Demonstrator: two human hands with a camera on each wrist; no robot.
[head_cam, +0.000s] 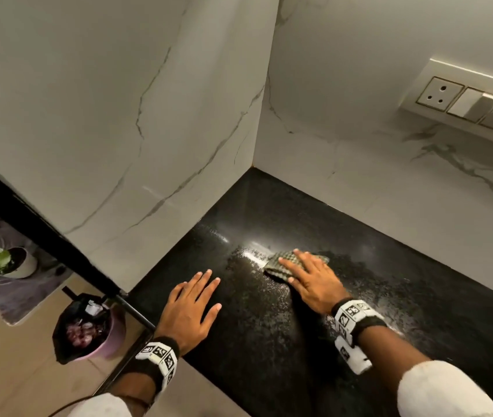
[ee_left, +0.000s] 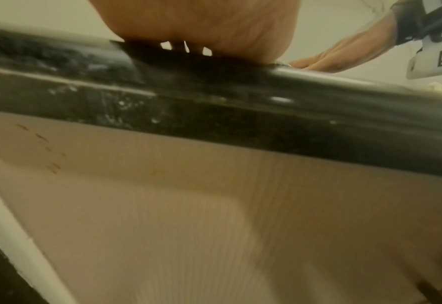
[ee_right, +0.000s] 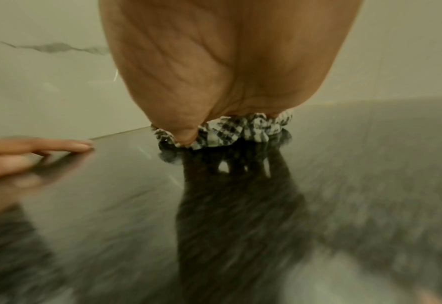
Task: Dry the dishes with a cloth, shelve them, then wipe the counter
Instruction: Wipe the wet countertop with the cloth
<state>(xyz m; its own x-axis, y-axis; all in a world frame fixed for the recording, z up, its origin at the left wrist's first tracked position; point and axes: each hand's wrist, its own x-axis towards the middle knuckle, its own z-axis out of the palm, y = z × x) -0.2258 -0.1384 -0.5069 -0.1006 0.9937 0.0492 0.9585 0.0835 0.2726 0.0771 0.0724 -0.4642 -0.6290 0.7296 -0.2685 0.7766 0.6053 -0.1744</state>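
Note:
A checked cloth lies bunched on the black speckled counter near the wall corner. My right hand presses flat on it with straight fingers; the right wrist view shows the cloth squeezed under the palm. My left hand rests flat on the counter near its left front edge, fingers spread, holding nothing. In the left wrist view the left palm sits on the counter's rounded front edge, and the right hand shows beyond it. No dishes are in view.
White marble walls close the counter at left and back. A switch and socket panel sits on the back wall at right. On the floor at left stand a pink bin with a black liner and a potted plant.

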